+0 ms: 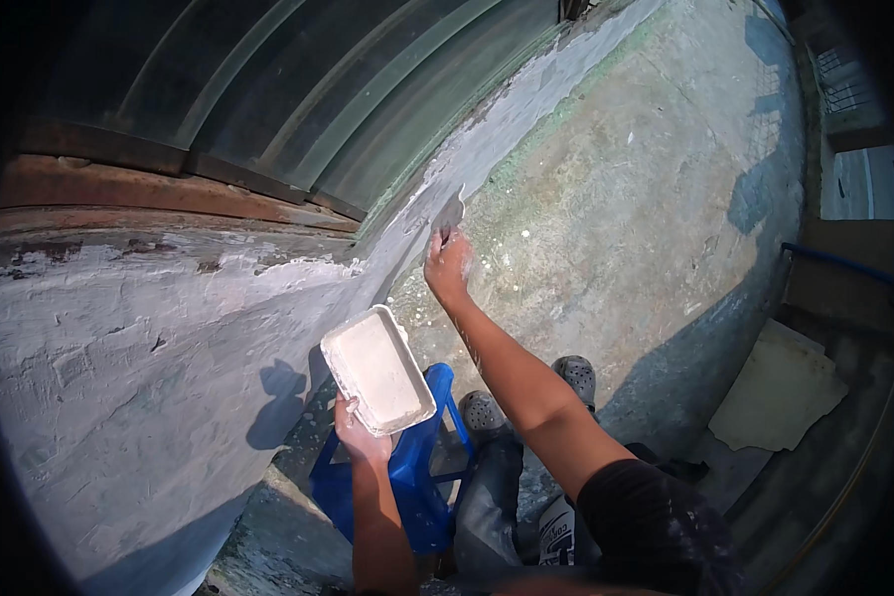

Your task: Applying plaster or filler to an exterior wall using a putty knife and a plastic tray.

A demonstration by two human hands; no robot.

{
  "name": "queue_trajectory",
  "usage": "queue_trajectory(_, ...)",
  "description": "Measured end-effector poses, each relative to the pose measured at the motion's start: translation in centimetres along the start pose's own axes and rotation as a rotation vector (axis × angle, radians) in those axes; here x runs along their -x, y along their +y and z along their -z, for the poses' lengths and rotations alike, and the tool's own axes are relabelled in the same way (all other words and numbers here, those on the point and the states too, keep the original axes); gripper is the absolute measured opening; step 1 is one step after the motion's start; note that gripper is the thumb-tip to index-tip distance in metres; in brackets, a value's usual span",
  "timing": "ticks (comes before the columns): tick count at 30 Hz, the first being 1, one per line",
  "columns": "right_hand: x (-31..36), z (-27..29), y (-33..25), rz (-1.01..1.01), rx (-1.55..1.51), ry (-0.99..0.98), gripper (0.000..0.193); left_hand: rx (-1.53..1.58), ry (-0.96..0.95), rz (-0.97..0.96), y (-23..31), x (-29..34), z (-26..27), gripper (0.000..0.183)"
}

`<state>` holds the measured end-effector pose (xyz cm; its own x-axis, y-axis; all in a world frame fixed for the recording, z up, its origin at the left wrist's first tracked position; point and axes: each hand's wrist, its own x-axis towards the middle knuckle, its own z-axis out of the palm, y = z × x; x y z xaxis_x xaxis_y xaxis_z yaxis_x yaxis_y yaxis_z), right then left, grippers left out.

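My left hand (365, 437) grips the lower edge of a white rectangular tray (410, 352) that holds a smooth layer of off-white paste. Farther ahead, my right hand (450, 263) is closed around a putty knife (452, 211), most of its handle hidden in the fist. The grey blade is against or very close to the low strip of whitish wall (422, 214); I cannot tell if it touches. Whitish smears mark both hands.
Under the tray stands a blue plastic stool (422, 502). A rough painted wall (119, 377) rises at left, below dark slatted panels (258, 99). Grey clogs (484, 412) rest on the stained concrete floor (606, 219). At right lie a pale board (780, 387) and a blue pipe (839, 263).
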<state>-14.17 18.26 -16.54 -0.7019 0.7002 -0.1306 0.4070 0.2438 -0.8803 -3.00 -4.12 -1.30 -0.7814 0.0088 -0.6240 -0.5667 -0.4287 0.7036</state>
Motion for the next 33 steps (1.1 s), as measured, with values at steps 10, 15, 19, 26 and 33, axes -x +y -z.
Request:
queue_trajectory(10,8.9,-2.5,2.4,0.176,0.08,-0.264,0.039,-0.098,-0.028,-0.032,2.4,-0.2,1.5,0.067)
queue_trajectory(15,-1.4,0.8,3.0,-0.043,-0.073,0.147,0.022,-0.063,0.053,0.047,0.8,-1.3,0.5,0.064)
queue_trajectory(19,0.7,-0.8,-2.8,0.143,-0.053,0.124,0.056,-0.046,0.104,0.042,1.5,-1.0,0.6,0.063)
queue_trajectory(26,5.8,0.4,2.5,0.258,-0.104,-0.081,0.03,-0.128,0.073,0.044,1.2,-1.6,1.1,0.061)
queue_trajectory(33,-0.6,0.8,-3.4,0.084,-0.111,0.211,0.043,-0.134,0.032,0.014,0.4,-2.0,0.7,0.058)
